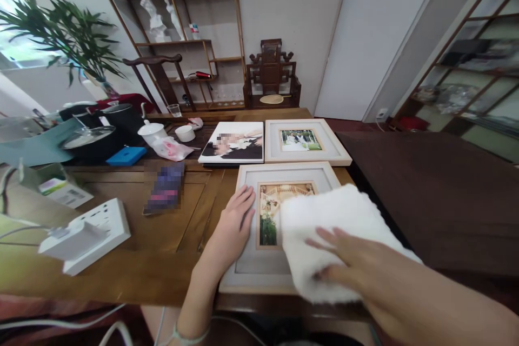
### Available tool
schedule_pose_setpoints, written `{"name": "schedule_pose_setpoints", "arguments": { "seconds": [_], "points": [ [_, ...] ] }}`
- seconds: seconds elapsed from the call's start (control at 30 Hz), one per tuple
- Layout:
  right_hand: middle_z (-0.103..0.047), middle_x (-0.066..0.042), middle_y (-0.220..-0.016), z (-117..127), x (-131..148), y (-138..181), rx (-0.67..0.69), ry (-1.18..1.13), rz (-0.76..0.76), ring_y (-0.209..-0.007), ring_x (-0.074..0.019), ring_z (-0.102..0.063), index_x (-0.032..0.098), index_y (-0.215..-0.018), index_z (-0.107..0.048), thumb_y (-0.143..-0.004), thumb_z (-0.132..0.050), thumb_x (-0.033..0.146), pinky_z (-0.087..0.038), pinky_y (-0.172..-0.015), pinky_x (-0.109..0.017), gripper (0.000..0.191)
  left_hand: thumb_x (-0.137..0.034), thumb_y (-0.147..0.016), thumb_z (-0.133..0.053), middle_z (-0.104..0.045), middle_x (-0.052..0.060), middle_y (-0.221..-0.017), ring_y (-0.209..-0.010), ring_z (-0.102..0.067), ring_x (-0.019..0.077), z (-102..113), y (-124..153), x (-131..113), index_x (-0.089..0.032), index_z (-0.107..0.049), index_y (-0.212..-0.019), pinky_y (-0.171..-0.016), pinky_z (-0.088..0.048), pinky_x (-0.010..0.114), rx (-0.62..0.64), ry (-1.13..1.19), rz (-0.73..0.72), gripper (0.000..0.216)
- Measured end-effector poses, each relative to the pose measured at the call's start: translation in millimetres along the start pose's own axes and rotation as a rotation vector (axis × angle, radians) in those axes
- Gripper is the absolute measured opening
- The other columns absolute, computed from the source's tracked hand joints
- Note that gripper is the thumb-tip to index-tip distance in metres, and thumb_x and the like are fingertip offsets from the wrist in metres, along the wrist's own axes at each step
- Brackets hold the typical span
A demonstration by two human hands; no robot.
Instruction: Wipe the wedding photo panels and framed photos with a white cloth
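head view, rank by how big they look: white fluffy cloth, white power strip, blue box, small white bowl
white fluffy cloth
white plastic power strip
flat blue box
small round white bowl
Nearness inflates the first two.

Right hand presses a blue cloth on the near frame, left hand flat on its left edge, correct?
No, the cloth is white, per the head view; right hand presses it on the near frame, left hand flat on its left edge.
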State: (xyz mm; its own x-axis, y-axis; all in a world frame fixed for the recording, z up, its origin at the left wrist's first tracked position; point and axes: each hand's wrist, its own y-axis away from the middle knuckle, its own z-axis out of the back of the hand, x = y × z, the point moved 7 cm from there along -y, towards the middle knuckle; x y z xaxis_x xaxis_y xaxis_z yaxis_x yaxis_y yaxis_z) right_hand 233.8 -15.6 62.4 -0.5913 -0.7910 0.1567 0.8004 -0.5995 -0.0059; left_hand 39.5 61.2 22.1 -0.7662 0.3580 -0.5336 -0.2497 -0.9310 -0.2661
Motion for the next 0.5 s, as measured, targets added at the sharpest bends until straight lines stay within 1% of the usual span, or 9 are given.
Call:
{"name": "schedule_pose_setpoints", "arguments": {
  "seconds": [0.03,0.1,0.17,0.27,0.37,0.43,0.5],
  "points": [
    [-0.053,-0.002,-0.136,2.6,11.5,7.8,-0.02,-0.017,0.05,-0.121,-0.0282,-0.052,0.03,-0.112,-0.065,-0.057,-0.044,-0.003,-0.049,-0.096,-0.043,0.068,-0.022,-0.093,-0.038,-0.051,0.015,-0.139,-0.137,-0.037,0.0222,0.0,0.2,-0.3,-0.006,-0.054,-0.129,-0.114,-0.03,0.042,0.003,-0.004,0.003,0.043],
    [-0.057,-0.001,-0.132,4.5,21.8,16.4,-0.04,-0.033,0.08,-0.116,-0.0278,-0.056,0.031,-0.108,-0.066,-0.056,-0.046,-0.001,-0.053,-0.091,-0.04,0.064,-0.023,-0.093,-0.038,-0.05,0.014,-0.141,-0.138,-0.036,0.0216,-0.2,0.6,-0.6,-0.006,-0.053,-0.13,-0.115,-0.029,0.042,0.012,-0.005,0.01,0.043],
    [-0.057,-0.001,-0.132,4.2,16.3,15.0,-0.065,-0.024,0.024,-0.116,-0.0269,-0.057,0.033,-0.112,-0.064,-0.055,-0.045,0.0,-0.054,-0.089,-0.04,0.069,-0.023,-0.094,-0.038,-0.047,0.014,-0.143,-0.138,-0.035,0.0213,-0.6,0.9,0.0,-0.006,-0.052,-0.131,-0.115,-0.028,0.041,0.021,-0.002,0.026,0.043],
    [-0.054,-0.008,-0.136,2.2,-10.0,-1.4,-0.133,0.036,-0.08,-0.121,-0.0279,-0.052,0.028,-0.12,-0.06,-0.056,-0.042,-0.001,-0.049,-0.094,-0.045,0.072,-0.024,-0.094,-0.039,-0.045,0.014,-0.145,-0.138,-0.035,0.0212,-1.1,1.4,1.9,-0.007,-0.05,-0.133,-0.115,-0.028,0.041,0.033,0.003,0.056,0.044],
    [-0.053,-0.017,-0.134,3.5,-43.7,-27.6,-0.231,0.128,-0.097,-0.126,-0.031,-0.047,0.019,-0.12,-0.059,-0.061,-0.044,0.001,-0.042,-0.1,-0.051,0.064,-0.024,-0.094,-0.039,-0.045,0.014,-0.145,-0.138,-0.035,0.0217,-0.8,2.0,2.9,-0.008,-0.049,-0.133,-0.115,-0.028,0.042,0.027,0.01,0.063,0.044],
    [-0.053,-0.02,-0.133,6.9,-67.7,-45.3,-0.291,0.192,-0.134,-0.127,-0.0313,-0.045,0.014,-0.123,-0.057,-0.064,-0.045,0.001,-0.038,-0.103,-0.052,0.061,-0.024,-0.093,-0.04,-0.045,0.015,-0.144,-0.138,-0.035,0.022,-0.4,2.6,3.3,-0.008,-0.05,-0.133,-0.115,-0.028,0.042,0.015,0.017,0.055,0.044],
    [-0.055,-0.02,-0.131,9.2,-84.6,-60.2,-0.315,0.237,-0.163,-0.129,-0.0323,-0.042,0.012,-0.126,-0.055,-0.066,-0.045,0.0,-0.034,-0.105,-0.053,0.062,-0.024,-0.093,-0.039,-0.046,0.015,-0.144,-0.137,-0.036,0.022,-0.1,3.4,3.8,-0.007,-0.05,-0.132,-0.115,-0.028,0.043,0.005,0.025,0.044,0.044]
  ]
}}
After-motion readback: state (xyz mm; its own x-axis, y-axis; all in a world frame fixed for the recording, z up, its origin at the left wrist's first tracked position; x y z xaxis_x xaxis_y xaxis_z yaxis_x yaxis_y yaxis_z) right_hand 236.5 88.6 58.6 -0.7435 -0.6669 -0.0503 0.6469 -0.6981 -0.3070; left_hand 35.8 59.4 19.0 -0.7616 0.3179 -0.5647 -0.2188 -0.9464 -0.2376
